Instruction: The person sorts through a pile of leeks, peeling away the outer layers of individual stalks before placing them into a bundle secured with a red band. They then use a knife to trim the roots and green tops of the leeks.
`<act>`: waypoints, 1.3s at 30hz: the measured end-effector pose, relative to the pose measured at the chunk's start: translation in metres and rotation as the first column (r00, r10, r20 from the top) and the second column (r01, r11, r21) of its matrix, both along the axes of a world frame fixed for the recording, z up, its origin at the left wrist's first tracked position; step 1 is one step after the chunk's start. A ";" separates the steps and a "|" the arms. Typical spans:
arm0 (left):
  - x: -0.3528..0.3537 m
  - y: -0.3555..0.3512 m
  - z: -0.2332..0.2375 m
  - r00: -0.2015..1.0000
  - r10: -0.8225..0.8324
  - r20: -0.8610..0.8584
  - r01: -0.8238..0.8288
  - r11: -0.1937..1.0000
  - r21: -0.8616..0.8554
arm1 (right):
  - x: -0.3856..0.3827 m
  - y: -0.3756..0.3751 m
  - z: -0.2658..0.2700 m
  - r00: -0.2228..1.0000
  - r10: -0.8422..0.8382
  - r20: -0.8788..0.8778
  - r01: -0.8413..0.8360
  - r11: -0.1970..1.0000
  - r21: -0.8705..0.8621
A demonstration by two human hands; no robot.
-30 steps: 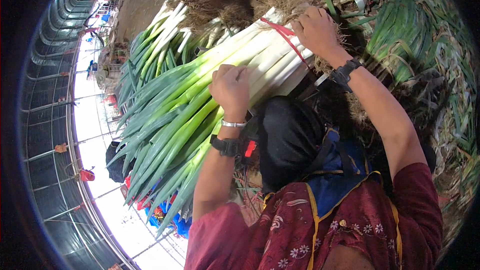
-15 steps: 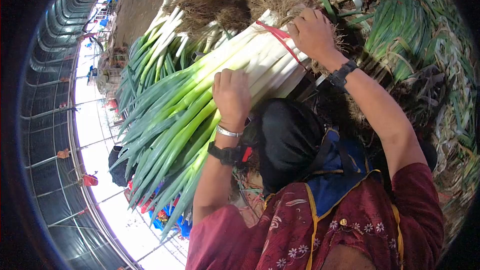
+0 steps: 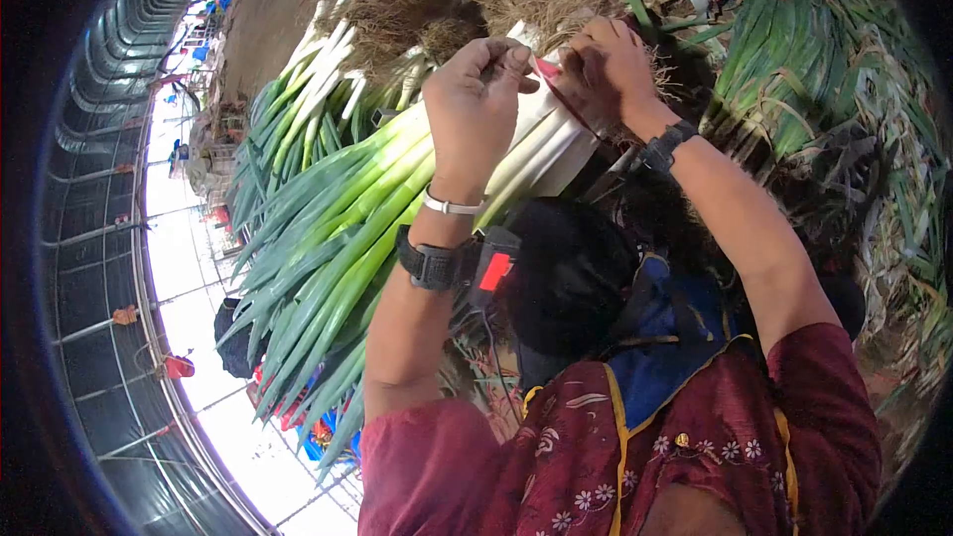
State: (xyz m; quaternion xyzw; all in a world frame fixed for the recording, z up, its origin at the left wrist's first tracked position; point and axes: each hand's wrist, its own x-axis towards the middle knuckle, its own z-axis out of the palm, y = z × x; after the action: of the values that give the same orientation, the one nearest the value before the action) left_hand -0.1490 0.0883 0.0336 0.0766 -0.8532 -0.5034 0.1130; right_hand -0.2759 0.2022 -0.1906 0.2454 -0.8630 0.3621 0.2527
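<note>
The red plastic strap (image 3: 549,69) rings the root end of the bundle of white-stalked, green-leaved leeks (image 3: 377,199), which lies across the black cloth (image 3: 571,278) on the person's lap. The left hand (image 3: 476,104) pinches the strap and the right hand (image 3: 608,65) is clenched on it. If either grip slips, the tie would likely slacken and the stalks spill.

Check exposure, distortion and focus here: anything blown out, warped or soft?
Head view: heavy fisheye bows the dark arched roof ribs, with black vignette around; the daylight opening at lower left is blown out white; the bundle of long white-and-green leeks, left hand and right hand are evenly lit and sharp.
</note>
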 end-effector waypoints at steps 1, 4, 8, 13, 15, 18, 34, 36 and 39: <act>-0.004 -0.002 -0.001 1.000 -0.026 0.004 0.026 1.000 0.006 | 0.008 0.006 0.015 0.999 0.015 0.042 -0.016 0.999 0.031; -0.010 -0.001 -0.006 0.994 -0.109 0.022 0.106 0.987 0.117 | 0.031 0.020 0.063 0.993 0.057 0.102 -0.069 0.990 0.126; -0.020 0.003 0.003 0.952 -0.304 -0.040 0.301 0.903 0.306 | 0.031 0.013 0.070 0.988 0.031 0.153 -0.063 0.976 0.209; -0.049 0.001 0.054 0.910 -0.348 -0.226 0.414 0.778 0.472 | 0.029 0.013 0.053 0.996 0.033 0.085 -0.052 0.973 0.224; -0.048 -0.014 0.055 0.891 -0.398 -0.218 0.439 0.878 0.193 | 0.012 0.012 0.018 0.996 0.021 -0.082 -0.010 0.991 0.136; -0.033 -0.034 0.020 0.929 -0.369 0.014 0.354 0.880 -0.317 | 0.034 0.016 0.065 1.000 -0.004 -0.006 0.005 0.985 0.171; -0.038 -0.040 -0.078 0.982 -0.076 0.172 0.130 0.937 -0.324 | 0.035 0.011 0.074 1.000 0.007 -0.020 -0.006 0.998 0.059; -0.045 -0.040 -0.075 0.962 -0.086 0.259 0.153 0.956 -0.249 | 0.035 0.012 0.072 1.000 0.013 -0.001 -0.013 0.996 0.083; -0.061 -0.025 -0.044 0.929 -0.342 0.142 0.253 0.865 0.433 | 0.031 0.015 0.062 1.000 0.007 -0.023 -0.004 0.992 0.122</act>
State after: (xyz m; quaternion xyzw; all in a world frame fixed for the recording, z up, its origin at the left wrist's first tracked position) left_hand -0.2104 0.0636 -0.0109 0.0190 -0.7380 -0.6700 -0.0775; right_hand -0.2451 0.2168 -0.1287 0.2668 -0.8800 0.3065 0.2462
